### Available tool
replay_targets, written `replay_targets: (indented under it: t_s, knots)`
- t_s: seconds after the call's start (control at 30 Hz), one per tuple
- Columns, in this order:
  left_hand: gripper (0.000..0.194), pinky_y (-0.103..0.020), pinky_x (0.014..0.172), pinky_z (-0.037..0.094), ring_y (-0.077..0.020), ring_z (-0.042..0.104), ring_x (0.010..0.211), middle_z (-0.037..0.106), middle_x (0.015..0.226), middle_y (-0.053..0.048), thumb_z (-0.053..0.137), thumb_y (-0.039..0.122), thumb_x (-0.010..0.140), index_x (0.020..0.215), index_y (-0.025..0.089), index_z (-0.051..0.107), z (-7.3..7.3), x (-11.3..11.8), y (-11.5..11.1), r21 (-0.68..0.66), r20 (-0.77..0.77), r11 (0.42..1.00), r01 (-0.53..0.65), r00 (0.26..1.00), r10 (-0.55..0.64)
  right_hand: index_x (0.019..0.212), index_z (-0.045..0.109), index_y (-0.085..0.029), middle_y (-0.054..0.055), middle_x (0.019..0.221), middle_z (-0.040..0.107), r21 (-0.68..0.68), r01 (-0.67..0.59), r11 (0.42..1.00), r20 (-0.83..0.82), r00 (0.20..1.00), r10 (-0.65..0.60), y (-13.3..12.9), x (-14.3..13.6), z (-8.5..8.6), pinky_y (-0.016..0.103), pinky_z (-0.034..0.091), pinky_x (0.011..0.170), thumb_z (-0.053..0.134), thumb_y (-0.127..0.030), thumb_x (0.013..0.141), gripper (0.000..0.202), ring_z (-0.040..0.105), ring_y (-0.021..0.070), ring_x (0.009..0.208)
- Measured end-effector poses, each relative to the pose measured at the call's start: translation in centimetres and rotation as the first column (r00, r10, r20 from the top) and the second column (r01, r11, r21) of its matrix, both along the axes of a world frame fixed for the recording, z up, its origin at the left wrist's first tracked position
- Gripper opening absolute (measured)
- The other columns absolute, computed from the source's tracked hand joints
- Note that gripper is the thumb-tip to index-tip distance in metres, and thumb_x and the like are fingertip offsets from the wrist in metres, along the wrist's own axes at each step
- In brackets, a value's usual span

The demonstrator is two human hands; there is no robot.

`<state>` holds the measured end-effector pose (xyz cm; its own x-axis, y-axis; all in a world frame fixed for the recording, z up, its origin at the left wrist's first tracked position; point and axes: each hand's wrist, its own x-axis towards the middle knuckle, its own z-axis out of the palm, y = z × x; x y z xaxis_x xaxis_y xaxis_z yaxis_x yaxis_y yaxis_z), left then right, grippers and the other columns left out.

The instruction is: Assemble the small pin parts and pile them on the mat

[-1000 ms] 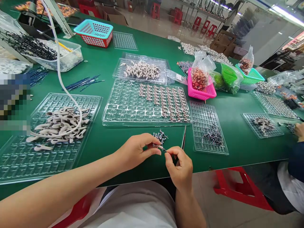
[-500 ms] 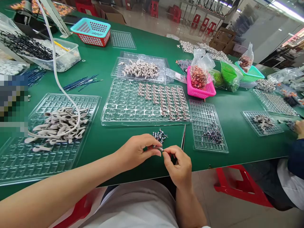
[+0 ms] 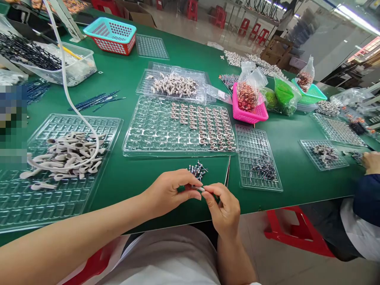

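Note:
Over the front of the green table, my left hand [image 3: 172, 190] pinches a small whitish earbud shell [image 3: 200, 189] between thumb and fingertips. My right hand [image 3: 223, 206] is closed at the shell's right end, its thumb and forefinger pressed together there. Whether those fingertips also hold a smaller part is hidden. Just beyond the hands lies a little heap of small dark wired parts [image 3: 198, 169]. Tweezers [image 3: 227, 171] rest to the right of the heap. Behind it, a clear blister tray [image 3: 154, 132] has rows of earbud pieces in its right-hand pockets.
Loose earbud shells [image 3: 73, 154] lie on a tray at left, crossed by a white cable [image 3: 63, 71]. Another pile [image 3: 175, 85] sits farther back. Right are a tray of dark parts [image 3: 264, 168] and a pink basket [image 3: 251, 115] of coppery pieces. A co-worker's hand [image 3: 371, 162] shows far right.
The view has shifted slightly. Both hands stay together at the same spot, and the earbud shell between them is turned a little, showing more of its pale side.

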<state>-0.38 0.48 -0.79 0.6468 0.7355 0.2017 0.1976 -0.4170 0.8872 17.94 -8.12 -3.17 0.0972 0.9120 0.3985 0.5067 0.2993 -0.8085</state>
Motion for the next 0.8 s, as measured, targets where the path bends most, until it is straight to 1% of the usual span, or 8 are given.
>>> replay_targets:
  t_s: [0.17, 0.33, 0.47, 0.63, 0.7, 0.8]
  knots:
    - [0.011, -0.024, 0.07, 0.053, -0.0145, 0.067, 0.074, 0.073, 0.082, -0.004, 0.07, 0.028, 0.089, 0.095, 0.019, 0.073, -0.24, -0.06, -0.11, 0.067, 0.03, 0.998, 0.012, 0.999, -0.014, 0.1, 0.069, -0.024, 0.002, 0.088, 0.073, -0.005, -0.023, 1.0, -0.029, 0.999, 0.023, -0.07, 0.09, 0.0, 0.027, 0.054, 0.065, 0.064, -0.017, 0.092, 0.012, 0.069, 0.0151, 0.079]
    - [0.01, -0.022, 0.07, 0.053, -0.0144, 0.067, 0.077, 0.075, 0.083, -0.003, 0.073, 0.022, 0.087, 0.097, 0.019, 0.072, -0.24, -0.03, -0.12, 0.196, 0.065, 0.98, 0.031, 0.997, -0.044, 0.101, 0.069, -0.024, 0.003, 0.087, 0.073, 0.04, -0.04, 0.998, -0.028, 0.999, 0.041, -0.07, 0.1, -0.12, 0.03, 0.055, 0.065, 0.064, -0.015, 0.091, 0.014, 0.069, 0.0168, 0.078]
    - [0.011, -0.021, 0.069, 0.052, -0.0144, 0.066, 0.076, 0.075, 0.082, -0.003, 0.074, 0.019, 0.086, 0.097, 0.017, 0.071, -0.15, 0.02, -0.24, 0.246, 0.056, 0.969, 0.03, 0.997, -0.045, 0.102, 0.068, -0.025, 0.003, 0.087, 0.074, 0.074, -0.037, 0.997, -0.013, 0.999, 0.038, -0.08, 0.05, -0.17, 0.029, 0.053, 0.062, 0.065, -0.012, 0.09, 0.018, 0.069, 0.0169, 0.077]
    - [0.014, -0.022, 0.069, 0.052, -0.0143, 0.067, 0.074, 0.073, 0.082, -0.004, 0.073, 0.023, 0.087, 0.098, 0.016, 0.071, -0.1, -0.01, -0.49, 0.201, 0.034, 0.979, 0.013, 0.999, -0.02, 0.103, 0.067, -0.025, 0.003, 0.087, 0.073, 0.086, -0.036, 0.996, -0.037, 0.999, 0.04, -0.12, -0.05, -0.22, 0.03, 0.053, 0.066, 0.065, -0.01, 0.089, 0.02, 0.067, 0.0169, 0.077]
    - [0.021, -0.022, 0.07, 0.053, -0.0145, 0.067, 0.075, 0.072, 0.084, -0.004, 0.075, 0.025, 0.085, 0.103, 0.016, 0.07, 0.06, -0.05, -0.51, 0.164, 0.018, 0.986, 0.012, 1.0, -0.015, 0.1, 0.066, -0.024, 0.002, 0.086, 0.071, 0.076, -0.021, 0.997, -0.051, 0.998, 0.025, -0.14, -0.08, -0.24, 0.029, 0.052, 0.067, 0.065, -0.011, 0.088, 0.018, 0.066, 0.0159, 0.076]
    - [0.036, -0.024, 0.071, 0.053, -0.0155, 0.068, 0.078, 0.073, 0.088, -0.004, 0.08, 0.029, 0.08, 0.111, 0.016, 0.067, 0.44, -0.11, -0.45, 0.131, -0.042, 0.991, 0.0, 0.999, 0.006, 0.094, 0.065, -0.023, 0.0, 0.083, 0.067, 0.025, 0.048, 0.999, -0.087, 0.995, -0.045, -0.15, -0.08, -0.29, 0.026, 0.05, 0.066, 0.062, -0.013, 0.09, 0.011, 0.062, 0.0138, 0.074]
